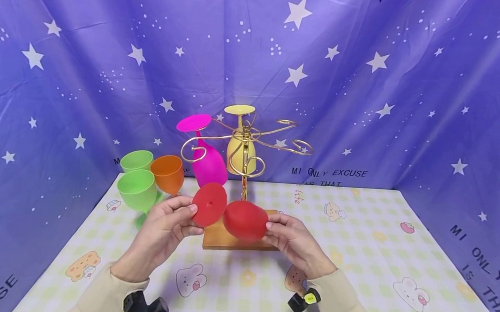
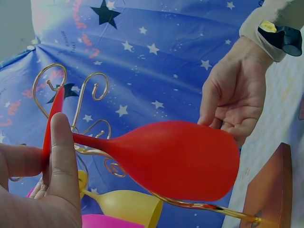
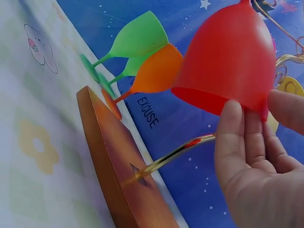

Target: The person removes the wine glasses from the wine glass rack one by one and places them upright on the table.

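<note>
Here, lower centre of frame, the left hand [image 1: 164, 227] pinches the round foot [image 1: 209, 206] of a red plastic goblet [image 1: 245, 220], the right hand [image 1: 298, 245] its rim [image 3: 198, 100], before a curled gold metal rack [image 1: 247, 136].

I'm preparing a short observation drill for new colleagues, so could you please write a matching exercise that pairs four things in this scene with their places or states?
Things
1. Red stemmed goblet
2. Magenta stemmed goblet
3. Orange stemmed goblet
4. Gold-coloured metal rack with curled arms

Places or states
A. Upside down on the rack
B. Rising from a brown rectangular base
C. Foot in the left hand, bowl in the right hand
D. Upright beside two light green stemmed goblets

Pairs: 1-C, 2-A, 3-D, 4-B
</note>
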Tool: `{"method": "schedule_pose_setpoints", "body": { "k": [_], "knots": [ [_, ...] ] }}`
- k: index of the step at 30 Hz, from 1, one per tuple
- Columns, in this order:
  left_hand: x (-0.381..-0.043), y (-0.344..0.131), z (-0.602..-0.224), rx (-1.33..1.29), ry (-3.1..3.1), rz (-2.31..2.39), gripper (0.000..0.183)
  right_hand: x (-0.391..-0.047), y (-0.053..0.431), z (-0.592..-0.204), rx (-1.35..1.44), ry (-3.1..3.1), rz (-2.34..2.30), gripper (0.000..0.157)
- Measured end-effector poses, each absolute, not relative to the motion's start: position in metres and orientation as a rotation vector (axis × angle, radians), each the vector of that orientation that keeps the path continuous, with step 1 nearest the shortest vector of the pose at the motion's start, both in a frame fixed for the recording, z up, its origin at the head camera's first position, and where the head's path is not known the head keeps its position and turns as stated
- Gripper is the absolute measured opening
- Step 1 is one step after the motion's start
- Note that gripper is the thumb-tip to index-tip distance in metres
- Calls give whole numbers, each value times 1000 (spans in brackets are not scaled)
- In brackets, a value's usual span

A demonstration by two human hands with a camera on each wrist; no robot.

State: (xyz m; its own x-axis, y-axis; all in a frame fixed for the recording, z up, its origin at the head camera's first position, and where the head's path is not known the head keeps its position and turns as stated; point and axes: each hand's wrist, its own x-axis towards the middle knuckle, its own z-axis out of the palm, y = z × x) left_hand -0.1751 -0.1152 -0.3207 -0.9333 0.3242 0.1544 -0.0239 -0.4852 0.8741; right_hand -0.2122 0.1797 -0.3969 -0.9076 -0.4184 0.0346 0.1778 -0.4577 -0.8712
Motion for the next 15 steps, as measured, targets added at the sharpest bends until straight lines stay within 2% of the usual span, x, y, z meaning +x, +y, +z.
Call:
{"method": "schedule_pose_setpoints", "body": {
  "k": [15],
  "knots": [
    [-176, -116, -329, 445, 1431, 2512, 20, -214, 183, -396, -391, 1110, -2501, 22]
  ]
}}
